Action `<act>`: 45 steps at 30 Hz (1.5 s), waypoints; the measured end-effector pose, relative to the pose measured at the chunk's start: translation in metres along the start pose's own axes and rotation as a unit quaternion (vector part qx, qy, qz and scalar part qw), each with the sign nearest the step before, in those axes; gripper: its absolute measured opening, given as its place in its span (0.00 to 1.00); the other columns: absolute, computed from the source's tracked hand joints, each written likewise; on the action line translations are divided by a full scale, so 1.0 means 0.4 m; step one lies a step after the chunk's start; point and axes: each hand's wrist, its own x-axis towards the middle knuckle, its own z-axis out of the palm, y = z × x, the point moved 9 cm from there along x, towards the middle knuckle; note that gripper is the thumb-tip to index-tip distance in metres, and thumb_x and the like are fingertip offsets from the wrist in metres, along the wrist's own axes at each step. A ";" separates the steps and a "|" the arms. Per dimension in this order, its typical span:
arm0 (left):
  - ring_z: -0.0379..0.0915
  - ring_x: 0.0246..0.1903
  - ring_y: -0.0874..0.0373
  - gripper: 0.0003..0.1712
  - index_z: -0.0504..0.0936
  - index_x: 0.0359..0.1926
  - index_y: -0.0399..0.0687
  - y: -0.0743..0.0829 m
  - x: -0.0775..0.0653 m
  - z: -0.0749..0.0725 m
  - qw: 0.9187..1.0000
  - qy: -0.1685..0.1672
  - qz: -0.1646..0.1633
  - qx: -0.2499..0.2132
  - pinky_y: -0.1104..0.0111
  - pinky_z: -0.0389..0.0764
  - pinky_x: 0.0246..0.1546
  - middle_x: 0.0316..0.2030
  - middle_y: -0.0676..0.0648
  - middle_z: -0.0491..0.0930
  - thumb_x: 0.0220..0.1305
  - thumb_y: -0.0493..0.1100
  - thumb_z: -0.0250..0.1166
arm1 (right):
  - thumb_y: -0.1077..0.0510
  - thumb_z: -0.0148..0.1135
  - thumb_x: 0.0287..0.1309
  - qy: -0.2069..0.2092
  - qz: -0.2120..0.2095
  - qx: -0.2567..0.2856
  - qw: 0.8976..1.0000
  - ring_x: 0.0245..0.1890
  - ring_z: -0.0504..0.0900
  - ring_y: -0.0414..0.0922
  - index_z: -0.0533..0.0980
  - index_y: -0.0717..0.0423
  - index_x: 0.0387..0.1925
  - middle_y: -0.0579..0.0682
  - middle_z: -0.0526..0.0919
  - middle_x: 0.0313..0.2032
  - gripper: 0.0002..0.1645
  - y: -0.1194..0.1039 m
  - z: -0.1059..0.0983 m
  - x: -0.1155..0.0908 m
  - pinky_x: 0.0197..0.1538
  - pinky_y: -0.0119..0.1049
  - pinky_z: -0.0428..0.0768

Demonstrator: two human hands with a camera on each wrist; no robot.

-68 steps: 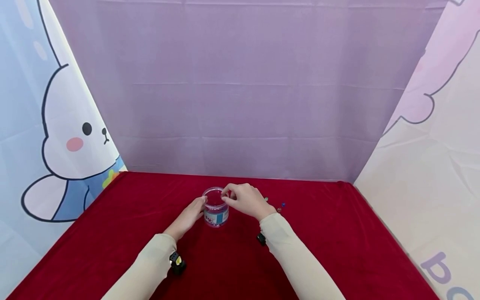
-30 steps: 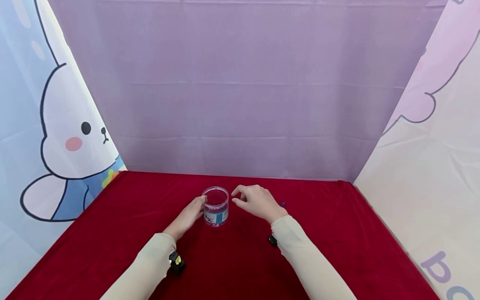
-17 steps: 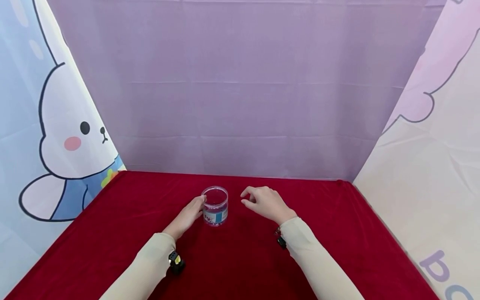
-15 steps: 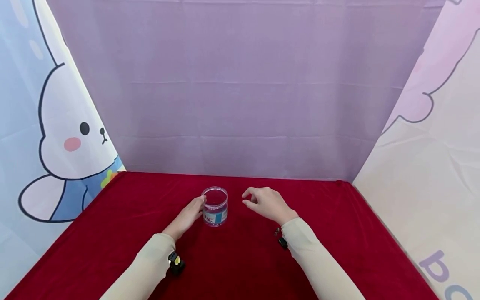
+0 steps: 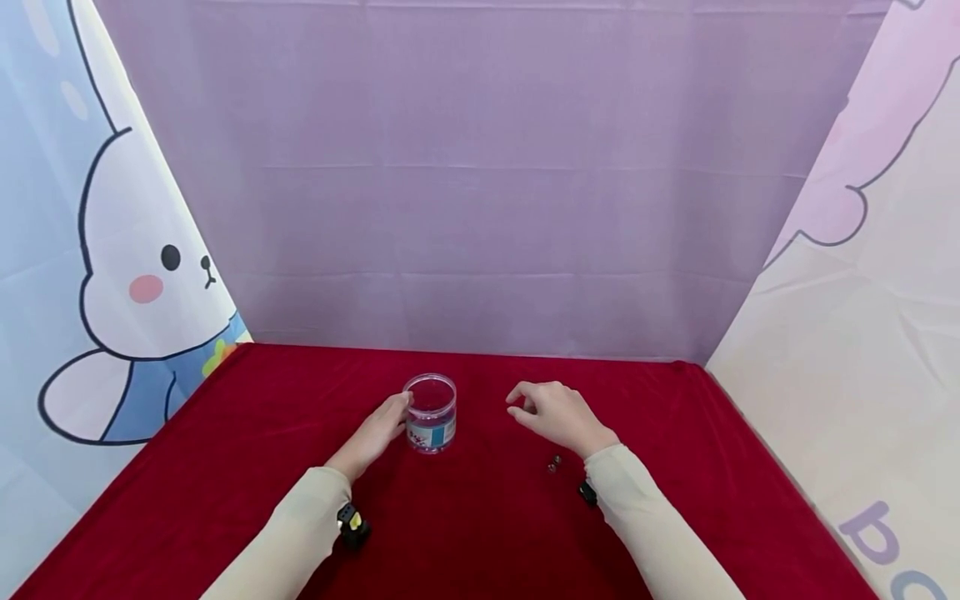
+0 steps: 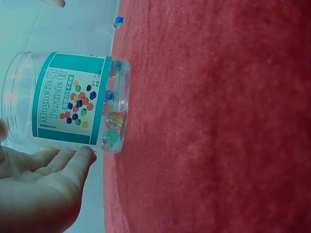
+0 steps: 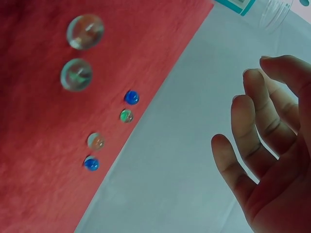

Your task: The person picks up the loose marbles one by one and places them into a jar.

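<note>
A clear plastic jar (image 5: 432, 410) with a "Magnetic Particle" label (image 6: 70, 99) stands upright and lidless on the red-draped tabletop (image 5: 465, 542), toward its back edge and a little left of the middle. I'd judge the filling of it with glass marbles only part done. Through the clear base I can make out several inside: a green marble (image 6: 111, 138), an orange-swirled marble (image 6: 115, 120), a blue marble (image 6: 110, 95) and some darker glass beyond; the label keeps me from a full count. Six lie loose on the tabletop, right of the jar, and seem to be what is left. A rusty-cored marble (image 7: 85, 31) and a green-cored marble (image 7: 76, 75) sit together by the right sleeve (image 5: 637, 500). Closer to the back edge are two more pairs: a bright blue marble (image 7: 131, 97) near a small green-tinted marble (image 7: 126, 115), and a pale orange marble (image 7: 95, 141) near a second blue marble (image 7: 91, 163). The left hand (image 5: 372, 437) lays its fingers against the jar's left side, steadying it, I'd say, rather than wrapping round it. The right hand (image 5: 558, 415) hangs between the jar and the right edge, fingers loosely bent, thumb parted, nothing visible between the tips: its grip is released and no marble is in it.
</note>
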 end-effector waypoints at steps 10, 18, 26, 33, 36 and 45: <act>0.43 0.75 0.38 0.38 0.47 0.78 0.35 -0.004 -0.001 -0.001 1.000 0.000 -0.004 -0.001 0.48 0.53 0.72 0.76 0.34 0.48 0.82 0.57 0.37 | 0.54 0.69 0.62 0.003 0.012 -0.002 1.000 0.25 0.75 0.34 0.83 0.46 0.47 0.35 0.80 0.28 0.11 0.037 -0.006 -0.034 0.29 0.31 0.77; 0.43 0.75 0.37 0.37 0.47 0.77 0.34 -0.005 0.001 -0.001 1.000 0.001 -0.002 -0.005 0.48 0.53 0.72 0.76 0.33 0.48 0.82 0.57 0.37 | 0.54 0.69 0.62 -0.011 0.015 -0.015 1.000 0.21 0.74 0.34 0.83 0.48 0.46 0.33 0.78 0.24 0.11 0.055 0.003 -0.062 0.26 0.31 0.76; 0.43 0.75 0.37 0.39 0.47 0.78 0.36 -0.003 -0.001 -0.001 1.000 -0.003 -0.004 -0.003 0.48 0.53 0.72 0.77 0.34 0.47 0.81 0.59 0.38 | 0.54 0.69 0.62 -0.019 0.017 -0.028 0.999 0.20 0.72 0.34 0.83 0.48 0.45 0.33 0.76 0.22 0.10 0.082 0.013 -0.089 0.25 0.31 0.75; 0.44 0.75 0.37 0.38 0.48 0.77 0.34 -0.002 -0.002 0.001 1.000 0.006 -0.004 -0.003 0.48 0.54 0.72 0.76 0.33 0.48 0.82 0.57 0.37 | 0.55 0.70 0.61 -0.027 0.023 -0.031 0.999 0.19 0.71 0.34 0.83 0.49 0.43 0.32 0.75 0.21 0.09 0.104 0.018 -0.116 0.25 0.31 0.74; 0.45 0.74 0.36 0.37 0.48 0.77 0.32 0.003 -0.003 0.002 1.000 0.006 0.001 -0.001 0.47 0.54 0.72 0.76 0.32 0.48 0.82 0.55 0.36 | 0.55 0.70 0.61 -0.032 0.020 -0.037 0.999 0.19 0.70 0.33 0.83 0.49 0.42 0.32 0.74 0.21 0.08 0.113 0.020 -0.127 0.25 0.31 0.73; 0.45 0.75 0.37 0.35 0.48 0.77 0.34 0.003 -0.002 0.001 1.000 0.009 -0.006 -0.005 0.48 0.54 0.72 0.76 0.34 0.49 0.83 0.54 0.37 | 0.55 0.70 0.61 -0.042 0.021 -0.040 0.998 0.21 0.71 0.32 0.83 0.48 0.42 0.31 0.75 0.22 0.08 0.136 0.028 -0.148 0.26 0.30 0.74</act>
